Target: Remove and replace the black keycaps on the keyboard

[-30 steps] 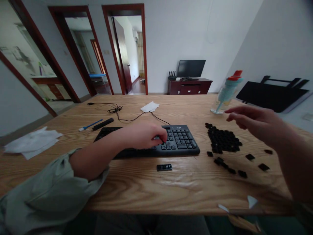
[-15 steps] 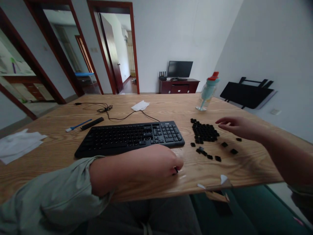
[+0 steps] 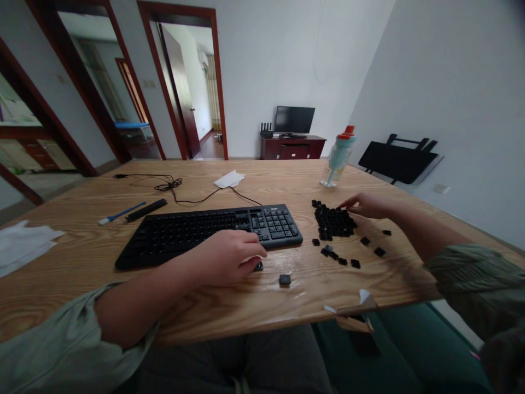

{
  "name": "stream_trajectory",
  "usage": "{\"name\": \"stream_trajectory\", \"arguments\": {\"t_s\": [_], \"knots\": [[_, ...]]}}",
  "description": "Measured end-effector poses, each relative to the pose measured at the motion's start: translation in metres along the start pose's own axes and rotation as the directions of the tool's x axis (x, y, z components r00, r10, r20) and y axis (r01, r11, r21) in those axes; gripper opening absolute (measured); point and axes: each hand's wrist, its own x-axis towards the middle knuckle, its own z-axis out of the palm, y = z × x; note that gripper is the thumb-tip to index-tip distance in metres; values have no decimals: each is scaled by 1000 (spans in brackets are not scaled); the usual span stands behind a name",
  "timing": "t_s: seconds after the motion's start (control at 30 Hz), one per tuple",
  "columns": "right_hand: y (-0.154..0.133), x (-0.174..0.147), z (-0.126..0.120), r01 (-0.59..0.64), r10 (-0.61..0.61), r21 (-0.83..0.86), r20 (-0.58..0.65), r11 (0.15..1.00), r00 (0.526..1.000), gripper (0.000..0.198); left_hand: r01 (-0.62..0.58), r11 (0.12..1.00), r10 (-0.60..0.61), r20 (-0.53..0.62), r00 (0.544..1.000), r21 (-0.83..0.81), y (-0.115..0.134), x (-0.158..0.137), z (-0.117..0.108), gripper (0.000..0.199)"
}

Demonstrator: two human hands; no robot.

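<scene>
Left grip [image 3: 233,253] is beside small black piece [image 3: 258,267], table edge [image 3: 246,323] nearer the body; right grip [image 3: 364,204] is at keycaps [image 3: 335,222]; both holds I cannot tell.

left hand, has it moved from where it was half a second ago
Yes, leftward: against the keyboard, the left hand was just in front of its right end and is now farther left along its front edge.

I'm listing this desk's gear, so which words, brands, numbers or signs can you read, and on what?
No text reads for certain.
Pale logo on the keyboard, far edge, right side: too small.
Number-pad keys: marks too small.
Loose keycaps: nothing legible.
</scene>
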Motion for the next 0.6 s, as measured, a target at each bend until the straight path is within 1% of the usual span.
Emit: {"name": "stream_trajectory", "arguments": {"t_s": [0.07,0.1,0.23,0.33,0.43,0.5,0.6], "knots": [[-2,7,-3,-51,56,-40,124,998,991,27,21,1000,-21,-23,999,-22,-4,-6,-1,21],[-3,10,-4,-58,63,-38,140,998,988,28,27,999,-28,-28,999,-33,-5,-9,-2,21],[-15,17,-6,-27,32,-44,137,999,990,31,32,998,-33,-29,999,-56,-6,-14,-2,22],[-29,21,-3,-5,10,-33,162,999,987,30,28,998,-30,-33,999,-54,-5,-14,-2,23],[-39,27,2,9,7,-86,188,996,982,29,30,998,-32,-30,999,-50,-5,-15,-2,23],[-42,32,5,20,3,-116,197,993,980,28,32,998,-34,-28,999,-60,-5,-15,-2,23],[-40,39,7,9,16,-114,216,993,976,27,38,996,-41,-39,998,-81,-5,-16,-3,23]]}}
